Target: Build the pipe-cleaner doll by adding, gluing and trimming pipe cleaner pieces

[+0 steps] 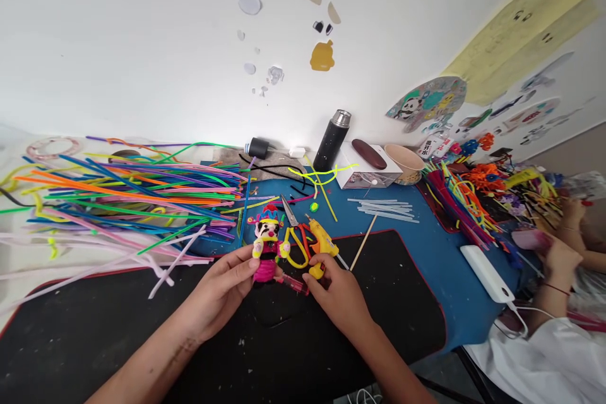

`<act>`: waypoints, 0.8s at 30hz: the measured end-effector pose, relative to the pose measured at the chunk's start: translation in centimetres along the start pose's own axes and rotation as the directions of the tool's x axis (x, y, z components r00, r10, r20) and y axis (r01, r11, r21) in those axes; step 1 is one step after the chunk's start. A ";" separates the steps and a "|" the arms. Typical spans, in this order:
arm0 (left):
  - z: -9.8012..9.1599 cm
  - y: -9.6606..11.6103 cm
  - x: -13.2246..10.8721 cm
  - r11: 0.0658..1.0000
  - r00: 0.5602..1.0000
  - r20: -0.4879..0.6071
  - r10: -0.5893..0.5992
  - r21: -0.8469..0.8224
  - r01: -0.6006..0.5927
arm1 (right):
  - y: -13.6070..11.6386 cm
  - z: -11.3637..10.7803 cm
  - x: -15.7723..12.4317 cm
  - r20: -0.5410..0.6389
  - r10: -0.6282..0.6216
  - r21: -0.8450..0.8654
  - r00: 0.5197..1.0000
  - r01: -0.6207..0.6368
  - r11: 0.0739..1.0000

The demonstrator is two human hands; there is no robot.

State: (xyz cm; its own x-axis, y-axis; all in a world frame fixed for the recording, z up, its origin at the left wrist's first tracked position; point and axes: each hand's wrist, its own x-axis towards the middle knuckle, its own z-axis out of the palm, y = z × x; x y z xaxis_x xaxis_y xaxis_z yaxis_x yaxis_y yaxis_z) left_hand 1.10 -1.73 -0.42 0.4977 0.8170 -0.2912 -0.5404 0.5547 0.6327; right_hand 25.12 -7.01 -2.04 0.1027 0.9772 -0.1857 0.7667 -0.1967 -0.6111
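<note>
Pinching one pipe-cleaner doll (266, 246), left hand (222, 293) in closed grip; right hand (338, 297) likewise on one red stick (294, 284).

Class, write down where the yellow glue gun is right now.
In the head view the glue gun lies near the centre, at the far edge of the black mat, just right of the yellow-handled scissors and beyond the right hand.

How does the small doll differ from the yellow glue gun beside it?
The doll is held upright by the fingers of the left hand; the glue gun lies on the table. The doll is many-coloured with a pink body; the glue gun is yellow and orange. The right hand is at the glue gun's handle, not at the doll; whether it grips, I cannot tell. Both are small and near the hands.
</note>
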 end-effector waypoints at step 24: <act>-0.7 -0.6 0.2 0.971 0.993 -0.021 0.120 -0.205 -0.122 | -5.8 1.7 1.9 0.089 -0.378 0.655 0.921 0.232 0.719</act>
State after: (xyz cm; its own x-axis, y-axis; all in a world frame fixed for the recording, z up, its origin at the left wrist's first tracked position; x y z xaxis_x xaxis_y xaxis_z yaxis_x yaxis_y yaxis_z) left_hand 1.05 -1.78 -1.36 0.4146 0.8809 -0.2283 -0.7248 0.4714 0.5025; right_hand 19.77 -4.11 -0.18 -0.2519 0.9677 -0.0087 0.1597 0.0327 -0.9866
